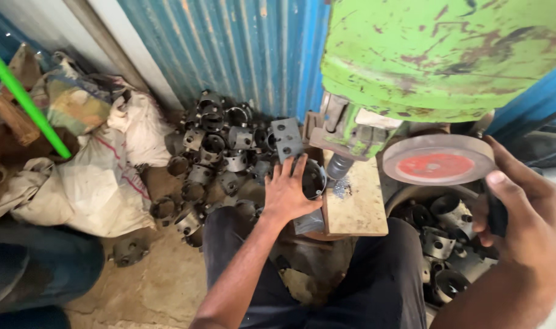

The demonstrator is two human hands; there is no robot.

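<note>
Against blue corrugated sheeting, the left hand [285, 192] is gripping a dark round metal housing [313, 178] beside the drill bit [339, 166], risking fingers, while the right hand [521, 210] is clenching a black handle [496, 213].

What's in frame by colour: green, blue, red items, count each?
Green: 2 (drill press head, rod)
Blue: 1 (corrugated metal wall)
Red: 1 (red face of the round disc)
Total: 4
The dark metal ring parts sit in heaps too jumbled to count.
</note>
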